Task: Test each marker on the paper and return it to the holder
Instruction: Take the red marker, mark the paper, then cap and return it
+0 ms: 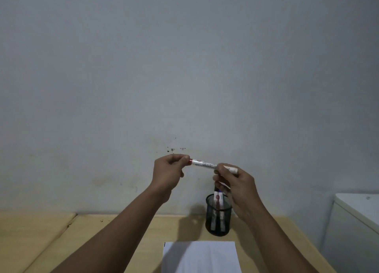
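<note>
I hold a white board marker (204,163) with a red cap level in the air, in front of the wall. My left hand (169,173) is closed around its red cap end. My right hand (235,187) grips the white barrel near its other end. Below my right hand stands a black mesh holder (218,218) on the wooden table, with several markers (218,199) upright inside. A white sheet of paper (201,256) lies flat on the table, near the front edge, in front of the holder.
The light wooden table (123,227) butts against a grey wall with small dark marks. A seam splits off a second table surface (30,227) at the left. A white cabinet or appliance (356,221) stands at the right.
</note>
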Demonstrator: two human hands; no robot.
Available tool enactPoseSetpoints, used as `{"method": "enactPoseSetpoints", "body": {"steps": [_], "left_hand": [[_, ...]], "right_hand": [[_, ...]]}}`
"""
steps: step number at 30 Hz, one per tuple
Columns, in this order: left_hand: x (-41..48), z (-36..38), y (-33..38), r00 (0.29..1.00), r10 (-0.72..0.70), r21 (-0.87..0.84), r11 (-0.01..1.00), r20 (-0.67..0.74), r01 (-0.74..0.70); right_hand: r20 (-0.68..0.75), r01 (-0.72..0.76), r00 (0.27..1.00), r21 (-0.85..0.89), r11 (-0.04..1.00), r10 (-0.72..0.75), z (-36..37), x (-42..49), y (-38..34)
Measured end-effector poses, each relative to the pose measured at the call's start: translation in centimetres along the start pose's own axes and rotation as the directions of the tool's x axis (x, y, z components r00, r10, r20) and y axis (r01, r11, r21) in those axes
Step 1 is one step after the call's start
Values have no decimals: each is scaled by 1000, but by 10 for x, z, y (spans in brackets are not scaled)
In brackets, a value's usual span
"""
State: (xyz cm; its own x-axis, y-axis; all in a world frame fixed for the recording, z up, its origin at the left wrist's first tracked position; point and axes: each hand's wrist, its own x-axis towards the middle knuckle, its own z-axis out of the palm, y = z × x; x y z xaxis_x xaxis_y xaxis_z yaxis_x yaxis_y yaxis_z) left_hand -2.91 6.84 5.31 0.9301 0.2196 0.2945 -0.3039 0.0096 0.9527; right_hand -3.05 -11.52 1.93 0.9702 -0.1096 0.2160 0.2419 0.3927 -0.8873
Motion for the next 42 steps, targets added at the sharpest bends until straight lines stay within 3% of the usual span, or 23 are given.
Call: {"method": "enactPoseSetpoints", "body": {"steps": [2, 4, 10, 15, 20, 22, 24, 27, 30, 35, 39, 42], "left_hand": [[-13, -8, 0, 998, -53, 0, 999, 22, 53], [-24, -12, -2, 994, -95, 0, 995, 55, 95], [-37, -27, -2, 953, -300, -134, 944, 32, 301], [-36, -38, -6, 941, -339, -124, 934, -11, 335], [-28, -53, -21, 941, -329, -99, 942, -74, 321], [-25, -63, -37, 972, -209, -12, 978, -106, 209], [-23, -75, -61, 994, -47, 186, 980, -97, 64], [-23, -93, -107, 1000, 17, 562, 827, -16, -5], [-28, -105, -140, 999, -7, 769, 639, 43, -29], [-37, -101, -157, 1000, 8, 842, 539, 18, -19], [-33, -106, -167, 997, -64, 826, 563, 33, 9], [-36, -108, -173, 997, 60, 846, 529, 48, -73]], "right_hand": [[6, -72, 997, 173, 982, 72, 18, -11, 2], [46, -99, 995, 169, 981, 92, 33, -21, 8], [99, 30, 994, 71, 997, -37, 54, -43, 13], [124, 136, 985, -100, 986, -123, 55, -51, 21], [242, 234, 956, -295, 926, -165, 50, -55, 29], [245, 229, 957, -321, 919, -153, 44, -55, 36], [215, 206, 966, -318, 925, -141, 36, -56, 47], [176, 152, 979, -322, 935, -99, 26, -58, 64], [161, 113, 985, -334, 936, -61, 17, -59, 79], [140, 41, 990, -307, 951, 2, 9, -54, 94], [143, 24, 990, -295, 955, 20, 9, -50, 102], [148, 8, 988, -319, 948, 42, 12, -48, 107]]}}
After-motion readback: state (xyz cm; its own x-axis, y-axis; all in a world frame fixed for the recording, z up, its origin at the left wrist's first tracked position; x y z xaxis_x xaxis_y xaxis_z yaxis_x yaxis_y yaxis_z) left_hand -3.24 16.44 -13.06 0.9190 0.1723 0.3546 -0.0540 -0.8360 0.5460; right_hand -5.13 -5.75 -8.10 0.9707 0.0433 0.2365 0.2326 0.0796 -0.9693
